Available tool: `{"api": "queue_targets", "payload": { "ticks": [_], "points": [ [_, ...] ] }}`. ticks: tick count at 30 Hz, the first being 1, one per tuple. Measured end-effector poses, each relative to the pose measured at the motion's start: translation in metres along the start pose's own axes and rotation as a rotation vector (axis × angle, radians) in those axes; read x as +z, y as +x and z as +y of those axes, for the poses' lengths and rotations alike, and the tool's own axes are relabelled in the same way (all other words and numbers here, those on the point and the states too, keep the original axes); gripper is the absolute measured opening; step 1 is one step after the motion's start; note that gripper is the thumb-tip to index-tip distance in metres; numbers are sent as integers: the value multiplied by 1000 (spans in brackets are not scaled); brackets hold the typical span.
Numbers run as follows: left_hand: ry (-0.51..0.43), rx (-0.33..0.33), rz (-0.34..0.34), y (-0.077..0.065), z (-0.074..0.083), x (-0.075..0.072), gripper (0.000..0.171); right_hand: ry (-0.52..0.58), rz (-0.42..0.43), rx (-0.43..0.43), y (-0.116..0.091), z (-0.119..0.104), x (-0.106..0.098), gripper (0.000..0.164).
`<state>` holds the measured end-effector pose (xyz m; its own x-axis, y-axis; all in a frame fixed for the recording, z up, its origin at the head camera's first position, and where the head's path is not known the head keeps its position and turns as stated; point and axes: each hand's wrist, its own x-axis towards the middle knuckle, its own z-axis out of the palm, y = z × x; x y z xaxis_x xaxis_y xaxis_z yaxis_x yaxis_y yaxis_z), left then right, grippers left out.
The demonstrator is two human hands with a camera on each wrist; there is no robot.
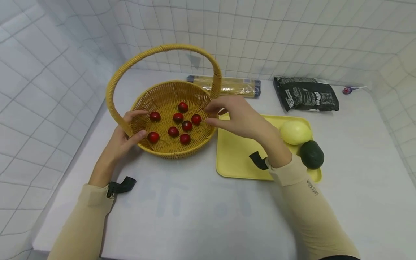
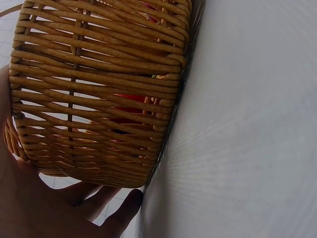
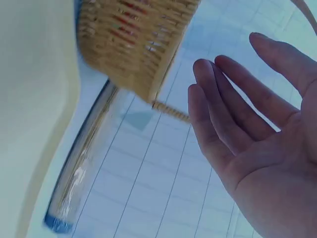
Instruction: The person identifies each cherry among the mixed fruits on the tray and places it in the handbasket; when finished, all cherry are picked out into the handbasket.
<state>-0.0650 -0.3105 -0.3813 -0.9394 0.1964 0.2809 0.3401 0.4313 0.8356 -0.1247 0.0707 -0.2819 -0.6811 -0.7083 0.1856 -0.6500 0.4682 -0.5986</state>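
A round wicker basket (image 1: 173, 156) with a tall arched handle stands at the left of the table. Several small, shiny red round fruits (image 1: 185, 139) lie spread over its bottom. My left hand (image 1: 121, 139) holds the basket's left side, thumb and index finger at the rim. Its other fingers reach along the woven wall (image 2: 94, 99) in the left wrist view. At the right rim hovers my right hand (image 1: 235, 117), with fingers and thumb apart. The right wrist view shows this hand (image 3: 262, 153) with nothing in its loosely bent fingers, apart from the basket (image 3: 133, 44).
Right of the basket lies a yellow tray (image 1: 237, 159), bearing a pale yellow round fruit (image 1: 295, 132) and a dark green avocado-like fruit (image 1: 311, 155). Behind are a long clear pack of yellow sticks (image 1: 230, 86), a black packet (image 1: 307, 94) and a lollipop (image 1: 347, 90). Tile-patterned walls surround the table.
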Motion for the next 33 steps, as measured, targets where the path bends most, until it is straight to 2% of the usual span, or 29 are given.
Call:
{"api": "queue_targets", "payload": {
  "ticks": [3, 10, 15, 18, 24, 27, 30, 33],
  "points": [
    [12, 7, 3, 0, 2, -1, 58, -23, 10, 10, -18, 7, -7, 27],
    [8, 20, 3, 2, 0, 1, 58, -63, 55, 98, -64, 34, -19, 25],
    [0, 5, 5, 1, 0, 1, 58, -99, 133, 148, -101, 53, -38, 24],
    [-3, 11, 7, 0, -1, 1, 58, -132, 205, 210, -125, 65, -55, 24],
    [-10, 66, 20, -1, -3, 3, 57, -190, 355, 334, -170, 95, -72, 42],
    [-2, 58, 28, 0, -2, 4, 56, -204, 420, 359, -187, 106, -73, 49],
    [31, 22, 46, -1, 1, 3, 56, -203, 447, 407, -201, 116, -74, 54],
    [59, 12, 85, -3, 4, 2, 53, -175, 442, 493, -216, 123, -76, 58]
  ]
}}
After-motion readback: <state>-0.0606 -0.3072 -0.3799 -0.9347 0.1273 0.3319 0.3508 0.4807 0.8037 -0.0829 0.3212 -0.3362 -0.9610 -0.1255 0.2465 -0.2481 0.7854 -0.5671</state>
